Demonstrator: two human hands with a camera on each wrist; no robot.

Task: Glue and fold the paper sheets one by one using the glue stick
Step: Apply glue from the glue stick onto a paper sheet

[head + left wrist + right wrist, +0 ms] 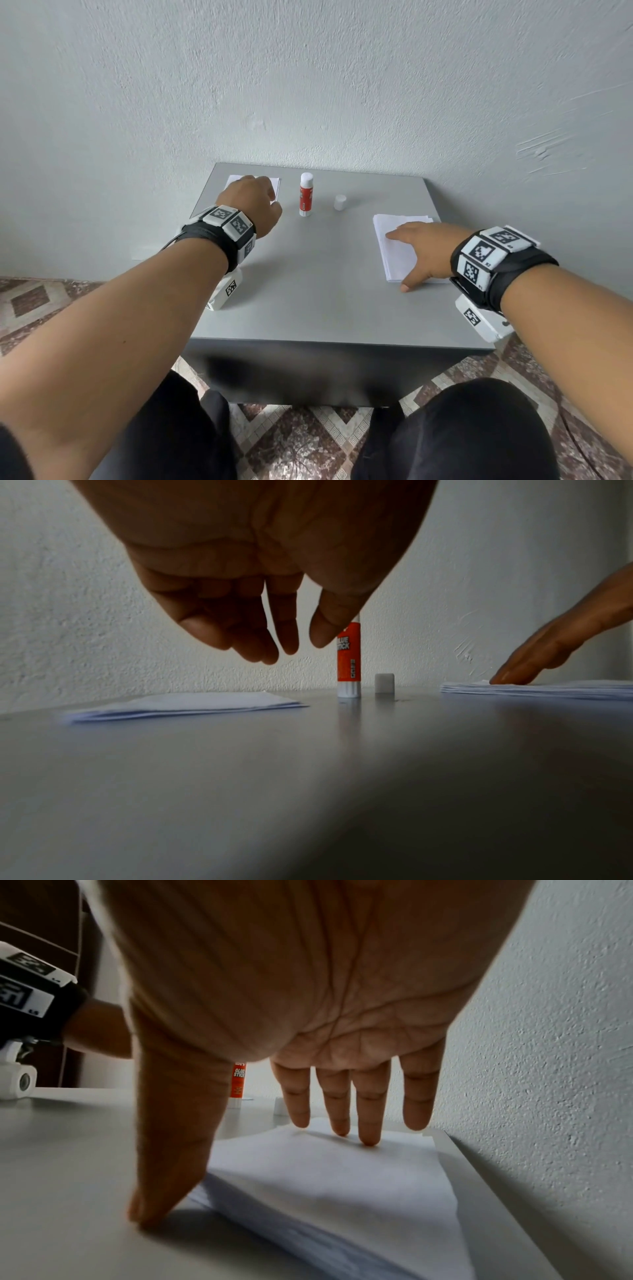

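**Between sheets: right hand on the unfolded stack, left hand over the folded pile**

Head view, clock directions read on the table (308,291) top with 12 o'clock at the wall. The stack of flat paper sheets (394,253) lies at about 3 o'clock. The right hand (424,253) rests on it with fingers straight and spread; the fingertips (369,1139) touch the top sheet and the thumb comes down at the stack's near corner. Nothing is pinched. The left hand (251,202) hangs just above the pile of folded sheets (185,704) at about 10 o'clock, fingers loosely curved and holding nothing; the wrist view shows a gap between fingers and paper. The glue stick (306,198) stands upright and uncapped at 12 o'clock, with its cap (340,202) just beside it toward 1 o'clock, both apart from either hand.

Judged step: a finished sheet appears to be set aside and a fresh one is being taken. The next move calls for separating only the top sheet, probably by sliding it off with the fingertips while the rest stays put, then drawing it to the table's centre, where the free hand can reach the glue stick.
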